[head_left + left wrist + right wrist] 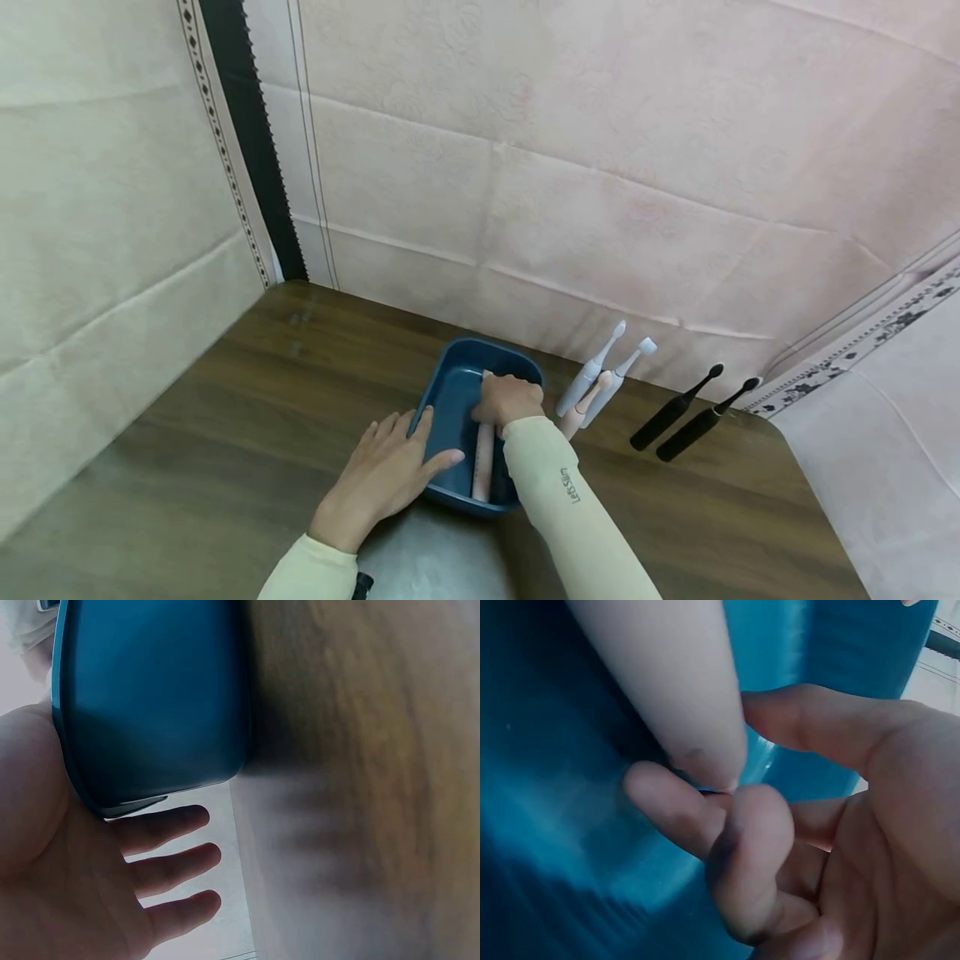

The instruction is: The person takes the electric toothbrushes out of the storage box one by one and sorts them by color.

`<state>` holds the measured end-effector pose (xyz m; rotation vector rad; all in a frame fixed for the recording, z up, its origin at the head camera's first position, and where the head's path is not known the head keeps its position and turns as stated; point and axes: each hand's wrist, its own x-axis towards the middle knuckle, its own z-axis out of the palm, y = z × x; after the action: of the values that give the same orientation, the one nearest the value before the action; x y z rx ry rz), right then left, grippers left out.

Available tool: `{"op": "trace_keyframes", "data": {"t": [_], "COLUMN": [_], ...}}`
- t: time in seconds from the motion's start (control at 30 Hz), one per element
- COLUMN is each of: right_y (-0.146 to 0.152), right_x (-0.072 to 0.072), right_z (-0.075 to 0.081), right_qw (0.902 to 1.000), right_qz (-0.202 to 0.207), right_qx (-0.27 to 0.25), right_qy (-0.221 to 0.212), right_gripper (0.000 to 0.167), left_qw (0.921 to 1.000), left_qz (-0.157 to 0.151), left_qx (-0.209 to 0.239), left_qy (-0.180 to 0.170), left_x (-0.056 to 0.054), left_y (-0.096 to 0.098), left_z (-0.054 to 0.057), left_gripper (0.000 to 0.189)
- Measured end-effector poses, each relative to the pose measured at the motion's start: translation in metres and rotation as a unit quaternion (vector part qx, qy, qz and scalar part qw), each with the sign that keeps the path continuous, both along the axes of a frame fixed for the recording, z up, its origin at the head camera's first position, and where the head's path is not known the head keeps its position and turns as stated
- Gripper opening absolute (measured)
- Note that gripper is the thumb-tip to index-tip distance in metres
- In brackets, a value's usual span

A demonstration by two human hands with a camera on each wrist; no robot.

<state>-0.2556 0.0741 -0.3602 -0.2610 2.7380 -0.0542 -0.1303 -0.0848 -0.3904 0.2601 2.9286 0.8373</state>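
A dark blue plastic bin (453, 400) sits on the wooden table in front of me. Inside it, along the right side, is a pale pink electric toothbrush (483, 467). My right hand (510, 400) reaches into the bin and pinches this toothbrush near its upper end. The right wrist view shows thumb and curled fingers about the narrowed end of the pink handle (667, 682). My left hand (390, 467) rests at the bin's left rim, its thumb over the inside. In the left wrist view its fingers (176, 870) extend straight outside the bin wall.
Right of the bin are two pale white-blue electric toothbrushes (581, 387) and another pink one (576, 417). Two black electric toothbrushes (663, 421) are farther right. Wooden tabletop (247, 417) extends left of the bin. Cloth-covered walls (525, 208) bound the back and sides.
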Motion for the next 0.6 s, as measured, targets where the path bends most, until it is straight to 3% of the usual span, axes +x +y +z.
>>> {"op": "trace_keyframes", "data": {"t": [0.6], "right_y": [0.0071], "right_x": [0.002], "right_z": [-0.0053], "right_qw": [0.9975], "right_qz": [-0.001], "right_qx": [-0.07], "right_qy": [-0.014], "right_gripper": [0.026], "left_qw": [1.0], "left_qz": [0.004], "left_qx": [-0.001], "left_qy": [-0.004], "left_x": [-0.0015], "left_y": [0.0012], "left_z": [-0.0002], "left_gripper": [0.082]}}
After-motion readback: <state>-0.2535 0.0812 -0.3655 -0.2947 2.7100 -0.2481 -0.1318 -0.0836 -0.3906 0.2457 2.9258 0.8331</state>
